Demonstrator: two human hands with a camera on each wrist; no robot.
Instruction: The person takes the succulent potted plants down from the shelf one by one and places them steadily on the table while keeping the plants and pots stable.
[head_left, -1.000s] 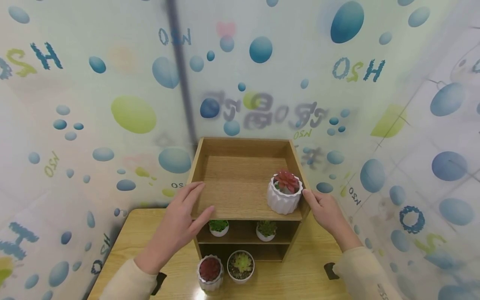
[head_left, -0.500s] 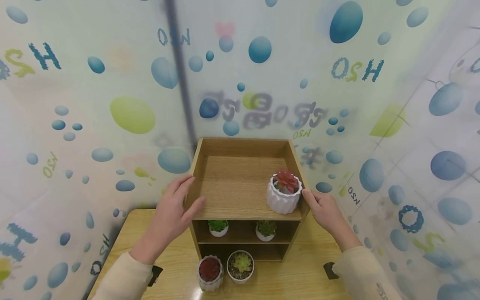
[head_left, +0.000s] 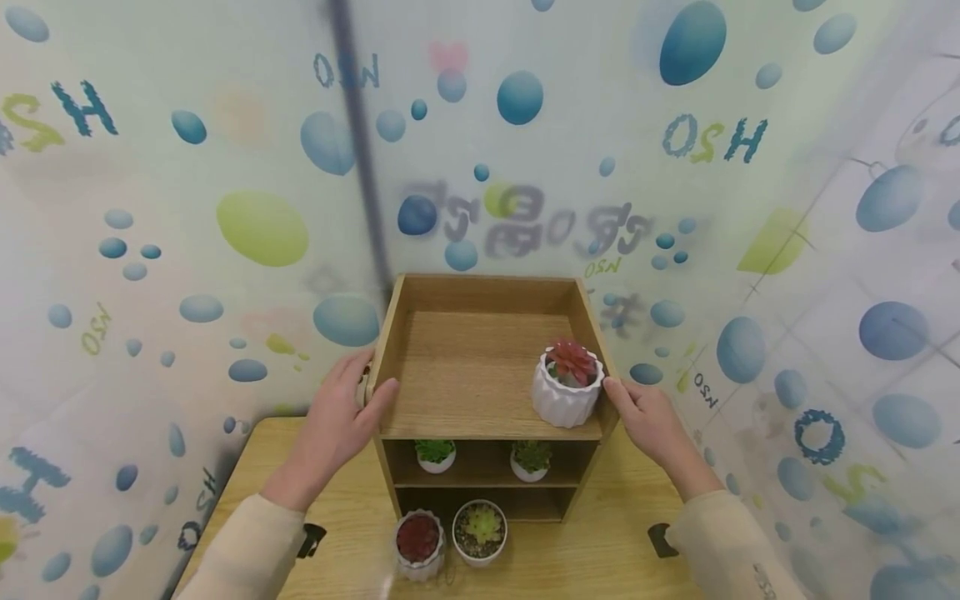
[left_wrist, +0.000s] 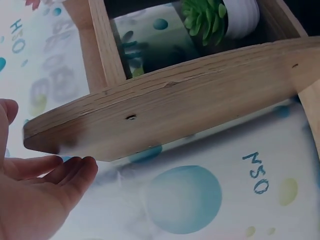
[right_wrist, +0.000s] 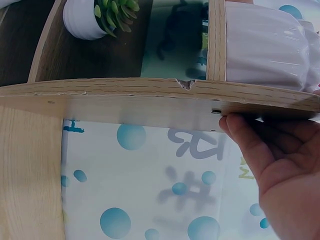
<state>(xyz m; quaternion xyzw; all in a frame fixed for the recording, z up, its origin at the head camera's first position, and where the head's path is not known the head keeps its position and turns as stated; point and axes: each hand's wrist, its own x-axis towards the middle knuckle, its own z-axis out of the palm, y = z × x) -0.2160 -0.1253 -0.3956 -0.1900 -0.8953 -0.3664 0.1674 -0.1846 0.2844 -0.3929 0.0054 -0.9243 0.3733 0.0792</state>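
A small wooden shelf (head_left: pixel 480 358) stands between my hands on the table. Around its left side panel (left_wrist: pixel 170 115), my left hand (head_left: pixel 333 425) has its thumb near the front edge and its fingers outside; the left wrist view shows the fingers fairly straight, close to the panel. On the other side my right hand (head_left: pixel 656 421) grips the right side panel (right_wrist: pixel 150 107), thumb at the front edge and fingers against the outer face. A red succulent in a white ribbed pot (head_left: pixel 566 396) sits on the top tier, beside the right panel.
Two small potted green succulents, one at left (head_left: pixel 436 454) and one at right (head_left: pixel 531 460), occupy the middle tier. In front stand a dark red succulent (head_left: pixel 417 542) and a light green succulent (head_left: pixel 481 533) on the wooden table (head_left: pixel 600 558). Patterned curtains (head_left: pixel 262 229) surround it.
My left hand has moved left, from over the shelf's front left corner to the outside of its left panel. My right hand stays at the right panel.
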